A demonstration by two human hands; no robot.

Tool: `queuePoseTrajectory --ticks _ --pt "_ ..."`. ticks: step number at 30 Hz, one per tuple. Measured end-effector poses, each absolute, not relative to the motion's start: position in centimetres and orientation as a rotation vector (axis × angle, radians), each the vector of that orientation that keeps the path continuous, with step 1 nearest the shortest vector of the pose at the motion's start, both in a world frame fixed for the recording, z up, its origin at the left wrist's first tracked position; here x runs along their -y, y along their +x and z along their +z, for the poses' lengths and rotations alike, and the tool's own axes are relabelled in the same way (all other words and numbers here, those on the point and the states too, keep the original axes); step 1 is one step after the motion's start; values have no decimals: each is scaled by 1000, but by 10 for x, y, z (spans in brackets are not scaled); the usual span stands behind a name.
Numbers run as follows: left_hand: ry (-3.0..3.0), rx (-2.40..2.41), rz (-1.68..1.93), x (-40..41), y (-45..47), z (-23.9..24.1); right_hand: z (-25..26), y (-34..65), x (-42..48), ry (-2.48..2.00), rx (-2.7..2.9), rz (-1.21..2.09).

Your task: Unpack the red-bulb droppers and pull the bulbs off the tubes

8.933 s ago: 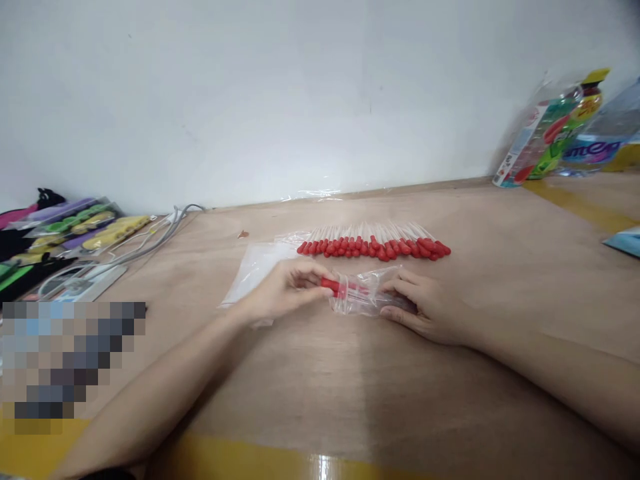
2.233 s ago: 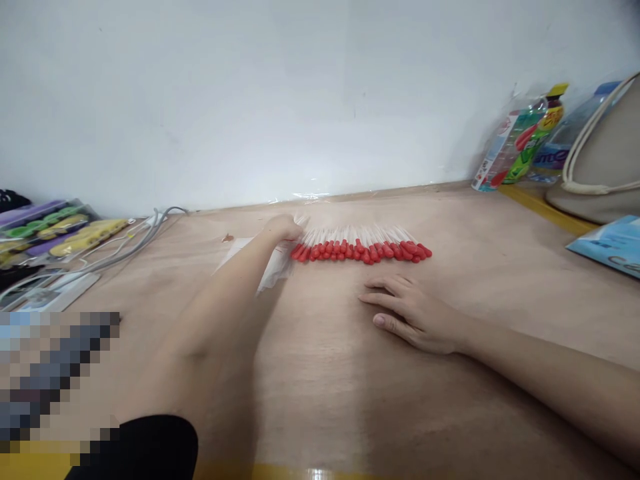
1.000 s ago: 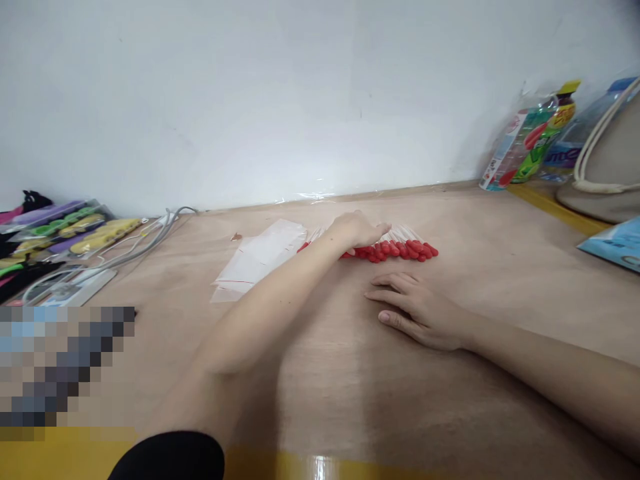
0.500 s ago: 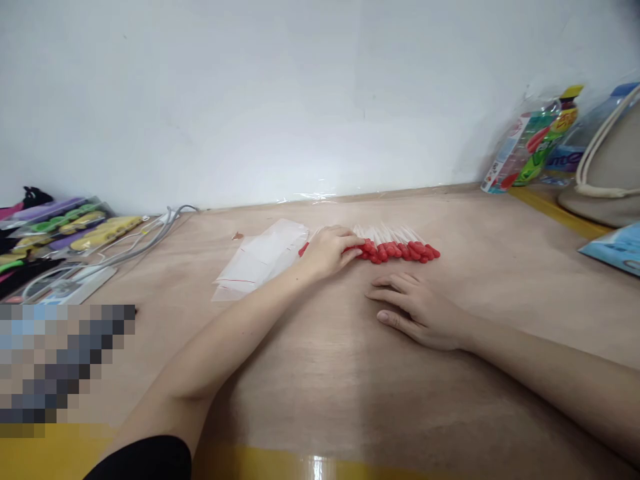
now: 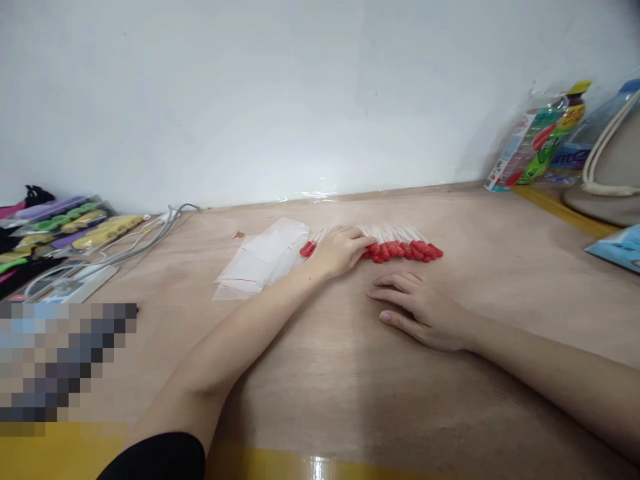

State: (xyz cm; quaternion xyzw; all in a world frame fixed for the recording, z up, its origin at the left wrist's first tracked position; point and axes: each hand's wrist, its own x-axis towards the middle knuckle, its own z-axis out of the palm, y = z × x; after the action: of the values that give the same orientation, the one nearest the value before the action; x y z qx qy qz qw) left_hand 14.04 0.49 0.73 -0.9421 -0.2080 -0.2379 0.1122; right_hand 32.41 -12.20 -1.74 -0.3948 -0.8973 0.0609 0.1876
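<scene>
A row of droppers (image 5: 406, 250) with red bulbs and clear stems lies on the wooden table (image 5: 320, 360) near the wall. My left hand (image 5: 340, 252) rests on the left part of that row, its fingers curled together over the red bulbs and pinching one dropper. Just left of it lies a flat stack of small clear zip bags (image 5: 260, 260) with red seal lines. My right hand (image 5: 425, 310) lies flat on the table in front of the row, fingers stretched out and holding nothing.
Grey cables (image 5: 145, 243) and packets of green and yellow items (image 5: 75, 227) lie at the far left. A bagged bottle (image 5: 540, 140), a beige bag (image 5: 610, 180) and a blue packet (image 5: 617, 248) stand at the right. Yellow tape (image 5: 280, 463) marks the near edge.
The bag held earlier in both hands is gone from them. My left hand reached to the row's left end, then slid right along the droppers and curled onto them. My right hand stayed flat.
</scene>
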Motion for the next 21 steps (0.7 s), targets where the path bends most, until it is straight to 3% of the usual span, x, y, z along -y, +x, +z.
queuePoseTrajectory --ticks 13,21 --pt "-2645 526 -1472 31 100 4 -22 325 121 -1069 2421 120" --pt "-3036 831 -1398 73 60 -5 -22 321 120 -1009 2000 -188"
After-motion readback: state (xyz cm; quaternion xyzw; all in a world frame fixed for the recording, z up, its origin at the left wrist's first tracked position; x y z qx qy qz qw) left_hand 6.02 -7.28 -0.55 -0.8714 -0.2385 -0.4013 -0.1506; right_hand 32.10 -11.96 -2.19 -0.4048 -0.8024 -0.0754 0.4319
